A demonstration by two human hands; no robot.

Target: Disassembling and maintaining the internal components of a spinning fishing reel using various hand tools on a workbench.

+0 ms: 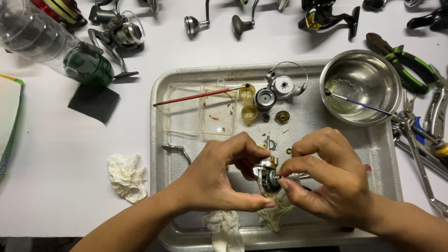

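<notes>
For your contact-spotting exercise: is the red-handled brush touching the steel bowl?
Apart. The head view shows the red-handled brush lying across the clear plastic box, with small reel parts and bare tray between it and the steel bowl.

I see my bare hands pinching a small fishing reel body (267, 176) of shiny metal with brass-coloured parts. Under it lies a dull, scuffed aluminium tray (326, 140). A polished steel bowl (360, 86) gleams, a clear plastic box (200, 112) looks smudged, and crumpled white tissue (125, 176) looks soft and matt.
</notes>
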